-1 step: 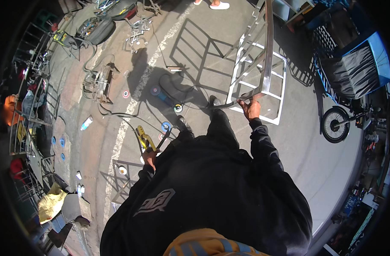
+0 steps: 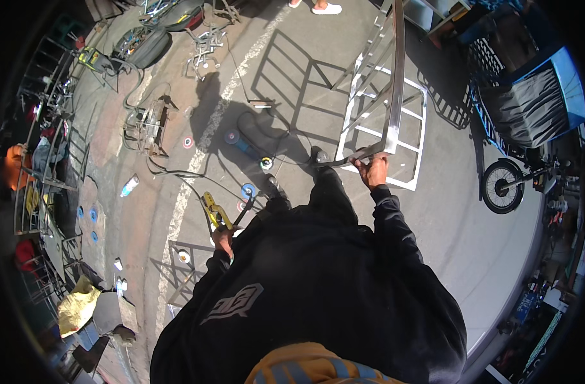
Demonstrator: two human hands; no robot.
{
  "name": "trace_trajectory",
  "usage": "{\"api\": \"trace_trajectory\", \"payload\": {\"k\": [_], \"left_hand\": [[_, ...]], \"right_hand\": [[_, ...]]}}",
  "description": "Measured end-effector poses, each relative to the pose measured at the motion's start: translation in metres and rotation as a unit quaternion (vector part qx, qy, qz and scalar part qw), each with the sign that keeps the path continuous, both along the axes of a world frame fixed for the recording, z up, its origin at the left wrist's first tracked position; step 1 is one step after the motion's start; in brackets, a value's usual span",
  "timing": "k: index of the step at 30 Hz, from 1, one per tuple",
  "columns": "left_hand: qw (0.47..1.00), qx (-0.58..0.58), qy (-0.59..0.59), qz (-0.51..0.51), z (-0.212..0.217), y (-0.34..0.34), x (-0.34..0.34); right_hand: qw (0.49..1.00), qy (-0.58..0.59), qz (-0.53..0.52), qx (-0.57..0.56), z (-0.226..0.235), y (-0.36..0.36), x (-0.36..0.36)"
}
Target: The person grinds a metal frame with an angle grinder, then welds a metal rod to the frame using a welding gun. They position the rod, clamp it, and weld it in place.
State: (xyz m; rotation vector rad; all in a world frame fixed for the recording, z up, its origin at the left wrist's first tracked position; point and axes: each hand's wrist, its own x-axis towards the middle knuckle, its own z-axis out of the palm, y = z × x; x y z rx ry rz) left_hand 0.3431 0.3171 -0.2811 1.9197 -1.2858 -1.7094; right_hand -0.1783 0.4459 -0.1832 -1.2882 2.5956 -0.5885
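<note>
My left hand (image 2: 223,240) is closed around a yellow welding clamp (image 2: 216,210) with a dark cable, low at my left side. On the right, the fingers of my right hand (image 2: 372,170) wrap the lower corner of a bare-metal frame (image 2: 395,112), which stands tilted up. Beyond that hand, a white barred part (image 2: 404,184) of the metalwork lies near the ground. An angle grinder (image 2: 244,146) rests in my shadow ahead of my feet, and a blue disc (image 2: 248,191) lies near the clamp.
A motorcycle wheel (image 2: 502,186) and a blue sidecar (image 2: 569,86) stand at the right. Cables (image 2: 177,173) trail across the pavement at left, past a metal stand (image 2: 153,128) and a plastic bottle (image 2: 130,185). Another person's white shoe (image 2: 327,9) shows at the top.
The frame's lower corner has come slightly toward me, and my right hand has shifted a little on it. My left hand and the clamp have hardly moved.
</note>
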Motion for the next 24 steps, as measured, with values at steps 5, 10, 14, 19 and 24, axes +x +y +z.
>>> {"api": "trace_trajectory", "payload": {"k": [5, 10, 14, 19, 24], "left_hand": [[0.979, 0.068, 0.065, 0.18, 0.053, -0.025, -0.029], [0.992, -0.014, 0.063, 0.104, 0.146, -0.087, -0.104], [0.975, -0.077, 0.208, 0.009, 0.222, -0.126, -0.134], [0.934, -0.122, 0.336, 0.02, 0.259, -0.143, -0.15], [0.896, -0.141, 0.402, 0.126, 0.268, -0.103, -0.148]], "right_hand": [[0.968, -0.109, 0.213, -0.077, 0.027, 0.03, 0.049], [0.957, -0.277, 0.028, 0.081, 0.069, 0.048, 0.016], [0.933, -0.315, -0.142, -0.103, 0.107, 0.03, 0.001], [0.956, -0.102, 0.006, -0.277, 0.218, -0.055, 0.013], [0.918, 0.076, 0.366, -0.132, 0.259, -0.157, 0.083]]}}
